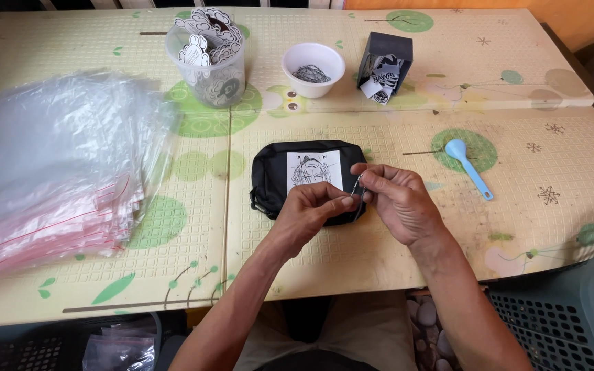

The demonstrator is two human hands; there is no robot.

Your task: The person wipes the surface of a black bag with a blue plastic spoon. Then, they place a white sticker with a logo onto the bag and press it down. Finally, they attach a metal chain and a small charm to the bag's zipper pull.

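Observation:
A small black pouch [273, 172] lies flat on the mat-covered table, with a white card bearing a black drawing [314, 169] on top of it. Just above its near edge, my left hand [311, 209] and my right hand [399, 201] meet. Between their fingertips they pinch a thin silver ball chain [357, 185], held nearly upright. My left hand covers the pouch's lower right part.
A stack of clear zip bags with red strips [53, 172] fills the left. At the back stand a clear tub of cut-out tags [209, 58], a white bowl of chains [313, 67] and a dark box of printed cards [385, 65]. A blue spoon [467, 166] lies right. A grey crate [558, 316] sits below.

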